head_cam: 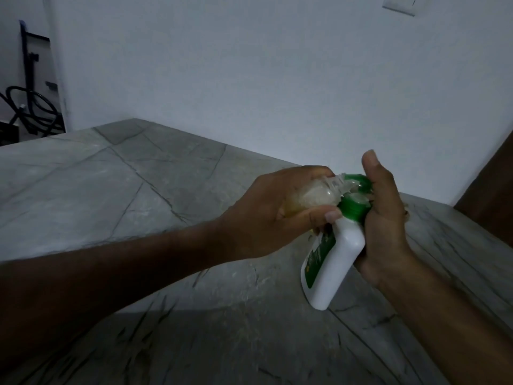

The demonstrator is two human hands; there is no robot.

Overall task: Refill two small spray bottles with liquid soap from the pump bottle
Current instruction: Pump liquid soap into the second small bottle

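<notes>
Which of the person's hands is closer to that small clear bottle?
Left. The left hand is wrapped around the small clear bottle, holding it at the green pump head. The right hand is beside it, gripping the white pump bottle instead.

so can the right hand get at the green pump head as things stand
Probably yes. The right hand is already wrapped round the neck of the white pump bottle, fingers against the green pump head. Only the left hand, holding the small clear bottle at the nozzle, crowds it.
</notes>
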